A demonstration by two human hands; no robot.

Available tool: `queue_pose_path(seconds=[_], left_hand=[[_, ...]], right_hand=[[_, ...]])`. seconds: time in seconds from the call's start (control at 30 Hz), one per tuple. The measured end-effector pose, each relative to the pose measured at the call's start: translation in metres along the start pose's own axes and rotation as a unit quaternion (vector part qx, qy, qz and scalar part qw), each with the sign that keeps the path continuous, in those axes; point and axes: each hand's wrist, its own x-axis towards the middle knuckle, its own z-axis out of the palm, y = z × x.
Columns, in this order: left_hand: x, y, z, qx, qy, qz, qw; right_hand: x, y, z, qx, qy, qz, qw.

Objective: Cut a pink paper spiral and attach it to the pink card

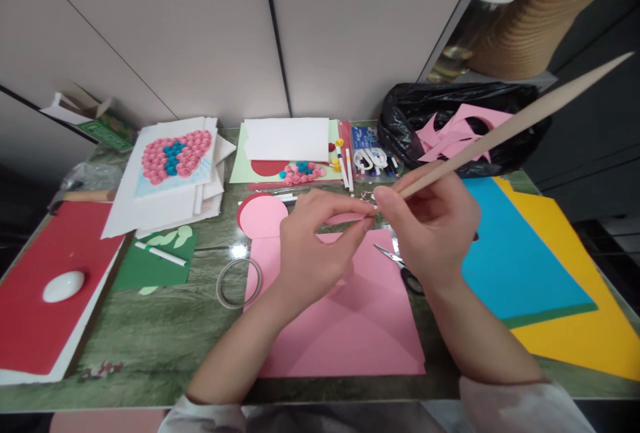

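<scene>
Over the pink sheets, my right hand (433,220) grips a long, thin wooden stick (505,130) that slants up to the right and ends in a point. The stick's lower end meets the fingertips of my left hand (320,240), which pinch a small piece of pink paper (345,218). Fingers hide most of that piece. Below my hands lie large pink paper sheets (345,346). Scissors (407,273) rest partly open beside my right wrist. To the left are a roll of tape (219,286) and pink paper circles (265,216) over a red one.
A black plastic bag (400,126) with pink scraps stands back right. Blue sheets (515,253) and yellow sheets (610,300) lie right. Left are a flower picture (193,183), green paper (165,270), red sheets (45,313) and a white oval object (63,286). Behind is a wall (200,33).
</scene>
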Motion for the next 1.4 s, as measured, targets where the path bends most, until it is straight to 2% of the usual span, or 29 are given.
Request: queue_pose_path(seconds=[0.13, 0.23, 0.4, 0.53, 0.63, 0.93, 1.07, 1.23, 1.4], left_hand=[[-0.001, 0.000, 0.000, 0.015, -0.027, -0.006, 1.000], [0.000, -0.001, 0.000, -0.029, -0.029, -0.021, 0.999], [0.005, -0.008, -0.003, -0.126, -0.022, -0.110, 0.986], [0.008, -0.013, -0.004, -0.210, -0.028, -0.186, 0.959], [0.009, -0.015, -0.004, -0.233, -0.034, -0.201, 0.951], [0.012, -0.013, -0.008, -0.221, -0.059, -0.176, 0.957], [0.013, -0.014, -0.009, -0.227, -0.061, -0.184, 0.955], [0.013, -0.015, -0.009, -0.232, -0.058, -0.191, 0.952], [0.012, -0.017, -0.009, -0.249, -0.069, -0.189, 0.947]], right_hand=[[0.002, 0.000, -0.004, -0.030, -0.020, -0.009, 0.999], [0.006, 0.000, -0.007, -0.018, -0.035, -0.007, 0.999], [0.010, 0.005, -0.008, 0.119, -0.024, 0.020, 0.992], [0.013, 0.007, -0.011, 0.188, -0.080, 0.046, 0.978], [0.014, 0.006, -0.013, 0.149, -0.131, 0.047, 0.979], [0.016, 0.003, -0.019, -0.011, -0.192, 0.010, 0.981], [0.018, 0.001, -0.023, -0.062, -0.199, -0.031, 0.978], [0.019, -0.001, -0.023, -0.065, -0.196, -0.077, 0.975], [0.018, 0.001, -0.022, -0.097, -0.173, -0.117, 0.973]])
